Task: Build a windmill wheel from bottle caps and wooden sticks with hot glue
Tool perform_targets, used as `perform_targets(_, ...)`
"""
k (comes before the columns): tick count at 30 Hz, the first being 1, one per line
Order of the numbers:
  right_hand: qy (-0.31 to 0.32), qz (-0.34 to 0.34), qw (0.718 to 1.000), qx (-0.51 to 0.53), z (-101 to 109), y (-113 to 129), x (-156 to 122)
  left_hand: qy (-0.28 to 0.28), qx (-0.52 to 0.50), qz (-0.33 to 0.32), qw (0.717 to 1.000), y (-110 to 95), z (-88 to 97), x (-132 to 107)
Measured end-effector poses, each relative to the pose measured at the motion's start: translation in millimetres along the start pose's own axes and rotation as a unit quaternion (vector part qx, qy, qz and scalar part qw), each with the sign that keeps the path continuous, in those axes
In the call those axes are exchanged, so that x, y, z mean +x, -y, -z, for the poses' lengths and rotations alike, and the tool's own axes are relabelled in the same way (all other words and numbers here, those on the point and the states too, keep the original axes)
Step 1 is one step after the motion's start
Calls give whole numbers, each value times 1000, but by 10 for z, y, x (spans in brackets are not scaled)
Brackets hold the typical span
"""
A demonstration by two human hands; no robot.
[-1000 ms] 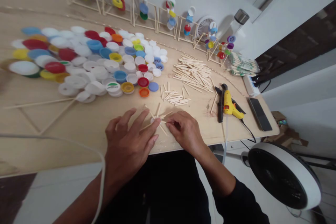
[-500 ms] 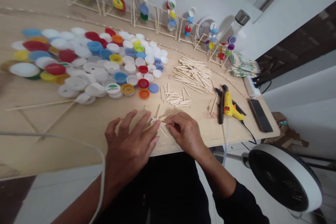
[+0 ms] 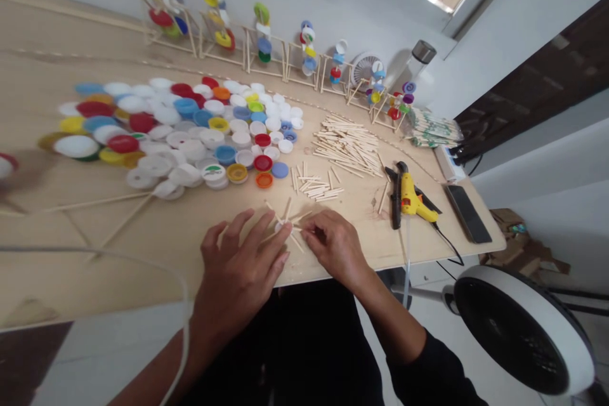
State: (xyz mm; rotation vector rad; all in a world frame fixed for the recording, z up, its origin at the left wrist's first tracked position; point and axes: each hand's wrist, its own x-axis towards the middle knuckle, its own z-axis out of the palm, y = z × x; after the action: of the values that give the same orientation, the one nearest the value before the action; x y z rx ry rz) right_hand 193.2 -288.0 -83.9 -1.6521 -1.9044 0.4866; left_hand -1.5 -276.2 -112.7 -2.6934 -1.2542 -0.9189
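Note:
A small white bottle cap (image 3: 280, 226) lies near the table's front edge, with short wooden sticks (image 3: 288, 208) radiating from it like spokes. My left hand (image 3: 242, 257) is spread palm down, its index fingertip pressing on the cap and partly covering it. On the other side, the thumb and fingers of my right hand (image 3: 335, 244) are pinched together at the outer end of one spoke stick. My own fingers hide most of that stick. Just beyond the hands is a small group of short cut sticks (image 3: 316, 188).
Many coloured bottle caps (image 3: 193, 151) spread over the left. A larger stick pile (image 3: 347, 144), a yellow glue gun (image 3: 413, 198) and a phone (image 3: 468, 213) are to the right. Stick frames holding caps (image 3: 264, 44) line the wall. A white cable (image 3: 183, 304) crosses my left forearm.
The camera's view has tilted and shifted slightly, showing more at the upper left. Both hands keep nearly the same pose around the cap and sticks.

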Motion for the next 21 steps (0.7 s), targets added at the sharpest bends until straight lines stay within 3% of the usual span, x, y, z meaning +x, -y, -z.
perform_targets(5, -35, -11, 999, 36, 47, -35, -78, -17, -7, -11, 1000, -8, 38, 9)
perform_targets(13, -85, -31, 996, 29, 168, -38, -296, -44, -26, 66, 996, 91, 142, -37)
perform_targets(16, -85, -42, 995, 30, 173, -29, -353, -32, -30, 75, 996, 34, 187, -48)
perform_targets(21, -90, -47, 994, 30, 218, -23, -383, -11, -122, 39, 992, -132, 259, -72)
